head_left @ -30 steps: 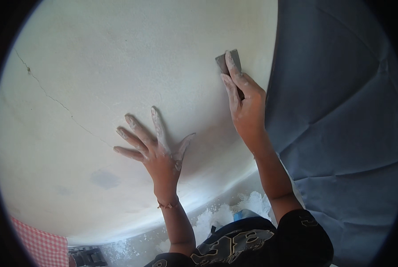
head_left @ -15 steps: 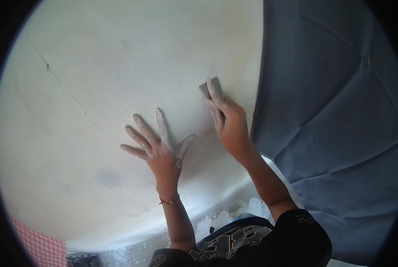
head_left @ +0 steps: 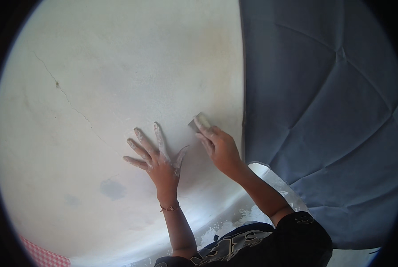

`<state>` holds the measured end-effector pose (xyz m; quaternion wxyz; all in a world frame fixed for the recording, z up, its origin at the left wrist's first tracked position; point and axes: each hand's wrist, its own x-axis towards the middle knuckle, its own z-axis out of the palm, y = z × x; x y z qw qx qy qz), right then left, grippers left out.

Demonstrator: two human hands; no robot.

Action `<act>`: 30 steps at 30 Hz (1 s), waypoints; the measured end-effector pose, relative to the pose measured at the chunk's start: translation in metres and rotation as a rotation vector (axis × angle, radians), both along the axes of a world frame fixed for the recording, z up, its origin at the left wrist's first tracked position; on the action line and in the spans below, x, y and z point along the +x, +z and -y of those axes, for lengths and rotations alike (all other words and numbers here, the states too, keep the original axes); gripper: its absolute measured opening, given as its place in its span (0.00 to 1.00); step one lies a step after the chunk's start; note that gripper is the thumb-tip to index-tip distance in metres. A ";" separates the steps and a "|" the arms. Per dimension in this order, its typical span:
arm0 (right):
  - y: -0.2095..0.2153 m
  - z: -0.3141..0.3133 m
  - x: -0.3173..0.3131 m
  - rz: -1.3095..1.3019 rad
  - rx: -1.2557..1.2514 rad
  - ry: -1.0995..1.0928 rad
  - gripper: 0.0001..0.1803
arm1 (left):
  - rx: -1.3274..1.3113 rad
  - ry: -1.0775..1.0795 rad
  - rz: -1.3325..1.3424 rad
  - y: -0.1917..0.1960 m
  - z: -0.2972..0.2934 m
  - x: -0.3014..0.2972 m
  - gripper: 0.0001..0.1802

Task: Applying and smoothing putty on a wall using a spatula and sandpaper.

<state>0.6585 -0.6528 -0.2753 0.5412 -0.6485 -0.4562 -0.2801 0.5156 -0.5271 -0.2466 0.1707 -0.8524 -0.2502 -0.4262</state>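
Pale, cracked wall [head_left: 96,58] is filling most of the view. Against it, a grey block [head_left: 192,126] is being pinched by the right hand [head_left: 224,150], its forearm slanting up leftward. Beside it, the left hand [head_left: 162,171] is lying spread-fingered. Outlined print [head_left: 241,240] is marking the black shirt [head_left: 303,236].

Outlined grey print [head_left: 241,242] crossed the chest of the black shirt [head_left: 281,249], a smaller mark [head_left: 304,218] its right sleeve [head_left: 308,238]; neither was legible.

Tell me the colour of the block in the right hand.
Grey; the block shows in the head view, slightly blurred.
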 end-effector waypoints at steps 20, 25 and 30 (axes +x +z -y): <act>0.049 0.008 -0.015 -0.104 -0.177 -0.273 0.27 | -0.032 -0.028 0.089 -0.006 -0.012 0.010 0.57; 0.010 0.021 -0.027 -0.120 -0.063 -0.094 0.28 | 0.075 0.024 0.031 -0.012 -0.013 0.003 0.64; 0.013 0.010 -0.015 -0.109 -0.118 -0.037 0.29 | 0.080 0.027 0.029 -0.015 -0.020 0.010 0.64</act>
